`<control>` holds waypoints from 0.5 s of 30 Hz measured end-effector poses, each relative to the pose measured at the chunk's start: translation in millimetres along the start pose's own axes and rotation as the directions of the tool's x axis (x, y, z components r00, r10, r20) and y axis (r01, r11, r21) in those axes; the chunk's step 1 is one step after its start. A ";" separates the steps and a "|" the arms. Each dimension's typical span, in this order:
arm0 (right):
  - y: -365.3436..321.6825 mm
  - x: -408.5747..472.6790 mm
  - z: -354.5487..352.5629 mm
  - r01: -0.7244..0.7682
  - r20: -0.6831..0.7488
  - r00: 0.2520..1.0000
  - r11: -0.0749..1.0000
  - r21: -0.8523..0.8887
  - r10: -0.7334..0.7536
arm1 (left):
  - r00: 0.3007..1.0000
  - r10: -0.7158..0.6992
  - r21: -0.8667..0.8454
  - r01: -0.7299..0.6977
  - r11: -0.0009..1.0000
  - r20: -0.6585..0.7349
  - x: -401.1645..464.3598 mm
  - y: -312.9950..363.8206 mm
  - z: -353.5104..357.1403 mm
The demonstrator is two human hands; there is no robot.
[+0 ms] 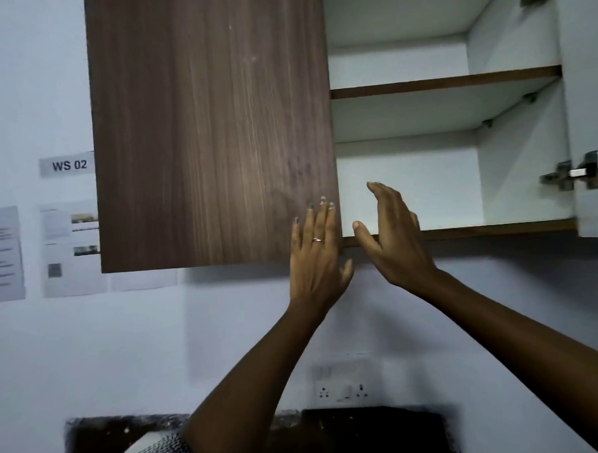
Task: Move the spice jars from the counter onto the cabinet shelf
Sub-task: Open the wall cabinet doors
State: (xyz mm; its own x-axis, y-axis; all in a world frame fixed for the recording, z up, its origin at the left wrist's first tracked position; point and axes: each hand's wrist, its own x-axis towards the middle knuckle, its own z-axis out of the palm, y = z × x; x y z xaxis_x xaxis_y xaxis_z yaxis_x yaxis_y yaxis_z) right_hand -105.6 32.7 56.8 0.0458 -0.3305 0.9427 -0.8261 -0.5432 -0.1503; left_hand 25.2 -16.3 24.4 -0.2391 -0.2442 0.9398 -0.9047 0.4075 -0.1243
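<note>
A wall cabinet hangs above me. Its left door (pixel 211 127), dark wood grain, is closed; the right side stands open and shows a bare middle shelf (pixel 445 83) and a bare bottom shelf (pixel 496 228). My left hand (pixel 317 256) lies flat, fingers spread, on the lower right corner of the closed door. My right hand (pixel 394 236) is raised at the front edge of the bottom shelf, fingers apart and holding nothing. No spice jars are in view.
The open right door (pixel 589 111) with its metal hinge (pixel 573 175) stands at the far right. A wall socket (pixel 344 390) sits below on the white wall. Papers and a "WS 02" label (pixel 68 165) hang at left. A dark countertop (pixel 368 432) lies below.
</note>
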 end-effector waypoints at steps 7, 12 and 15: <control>-4.4 41.7 78.2 -0.334 0.080 0.943 0.916 0.221 0.324 | 0.998 0.009 0.108 -0.015 0.994 0.060 -4.0 -62.4 31.5; -3.5 56.4 101.9 -0.517 0.128 0.837 0.689 0.508 0.533 | 0.995 0.073 0.201 -0.057 0.978 -0.072 6.9 -60.0 48.3; -1.1 57.8 103.5 -0.512 0.143 0.844 0.697 0.501 0.517 | 0.986 0.099 0.209 -0.069 0.975 -0.136 11.7 -54.0 56.4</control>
State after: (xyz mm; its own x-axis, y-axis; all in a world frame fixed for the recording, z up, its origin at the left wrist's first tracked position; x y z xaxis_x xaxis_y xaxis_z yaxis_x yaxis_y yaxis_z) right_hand -43.9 -65.7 80.6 -0.3086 -0.6699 0.6753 -0.3180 -0.5964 -0.7370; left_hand 51.4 -90.8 24.1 -0.2770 -0.0807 0.9575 -0.9399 0.2300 -0.2525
